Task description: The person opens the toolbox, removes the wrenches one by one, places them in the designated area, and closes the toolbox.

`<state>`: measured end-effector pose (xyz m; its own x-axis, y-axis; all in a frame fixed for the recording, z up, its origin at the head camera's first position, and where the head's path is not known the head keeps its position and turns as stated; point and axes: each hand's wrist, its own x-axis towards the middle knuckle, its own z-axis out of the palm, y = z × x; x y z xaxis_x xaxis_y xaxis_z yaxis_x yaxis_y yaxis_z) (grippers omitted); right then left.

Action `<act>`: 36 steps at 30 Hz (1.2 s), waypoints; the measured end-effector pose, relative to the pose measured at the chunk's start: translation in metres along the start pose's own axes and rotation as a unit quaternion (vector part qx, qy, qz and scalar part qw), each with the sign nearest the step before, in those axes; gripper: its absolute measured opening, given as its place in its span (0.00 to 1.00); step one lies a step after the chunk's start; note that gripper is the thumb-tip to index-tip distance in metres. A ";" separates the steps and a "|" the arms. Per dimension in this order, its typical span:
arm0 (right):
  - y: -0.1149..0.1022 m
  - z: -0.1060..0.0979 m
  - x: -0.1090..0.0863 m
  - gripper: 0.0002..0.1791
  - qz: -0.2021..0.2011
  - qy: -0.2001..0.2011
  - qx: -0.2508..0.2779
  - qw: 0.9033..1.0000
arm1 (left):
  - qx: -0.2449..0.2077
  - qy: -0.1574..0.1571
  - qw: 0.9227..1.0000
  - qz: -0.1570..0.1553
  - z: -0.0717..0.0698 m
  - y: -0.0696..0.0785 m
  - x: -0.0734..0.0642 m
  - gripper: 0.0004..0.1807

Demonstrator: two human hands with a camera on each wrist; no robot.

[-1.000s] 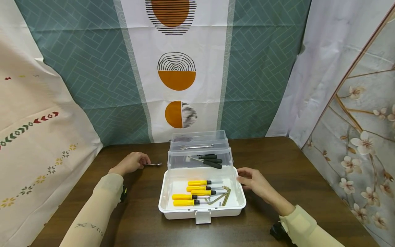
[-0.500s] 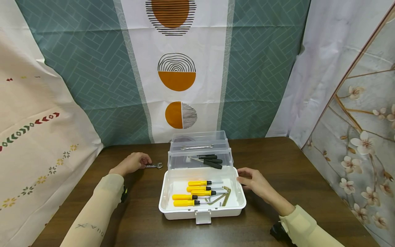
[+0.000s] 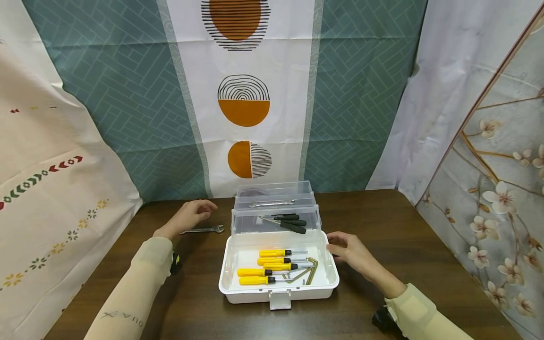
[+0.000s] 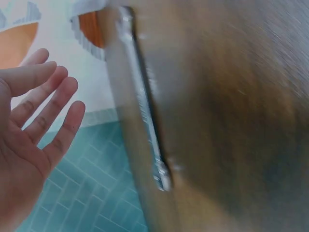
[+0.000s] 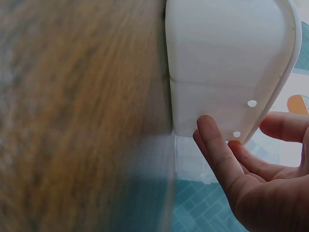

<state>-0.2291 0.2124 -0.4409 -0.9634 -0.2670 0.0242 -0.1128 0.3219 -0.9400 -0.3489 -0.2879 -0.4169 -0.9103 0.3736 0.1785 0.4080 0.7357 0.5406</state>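
- Left hand (image 4: 21, 150) first: fingers are extended and spread pretty wide, holding nothing, palm side facing its wrist cam.
- Closest thing to it is an open-end wrench (image 4: 145, 106) lying on the dark wood table (image 3: 348, 307). In the left wrist view it's right of the fingertips, clear gap between, long axis running steeply from top centre down to just below middle. Kinda blurry there.
- In the head view that same wrench sits left of centre, just below the hand, lying nearly left-to-right. Its left end is right by the wrist, the open end aims at the box.
- So the left hand is way nearer. Right hand (image 3: 346, 249) is across the box, bent fingers touching the side of the white toolbox (image 3: 246, 297); can't tell if they actually grip it.
- Further out, mid-frame: yellow-handled screwdrivers (image 3: 252, 280) and L-shaped hex keys (image 3: 312, 273) inside, black-handled tools (image 3: 293, 227) and a second wrench (image 3: 272, 204) in the clear tiers behind.
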 end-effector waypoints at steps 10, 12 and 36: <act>-0.001 0.000 0.000 0.22 0.004 0.000 0.000 1.000 | -0.045 0.035 0.998 0.034 -0.016 0.041 0.015 0.16; -0.001 0.000 0.000 0.23 0.004 -0.001 -0.002 1.000 | -0.046 0.037 0.997 0.040 -0.018 0.049 0.017 0.16; 0.000 0.000 -0.001 0.22 0.000 -0.001 -0.007 1.000 | -0.077 0.009 0.991 0.109 -0.014 0.118 0.047 0.18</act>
<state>-0.2286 0.2128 -0.4407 -0.9626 -0.2698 0.0239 -0.1170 0.3348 -0.9350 -0.3444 -0.1916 -0.3329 -0.8039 0.5024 0.3183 0.5799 0.5433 0.6071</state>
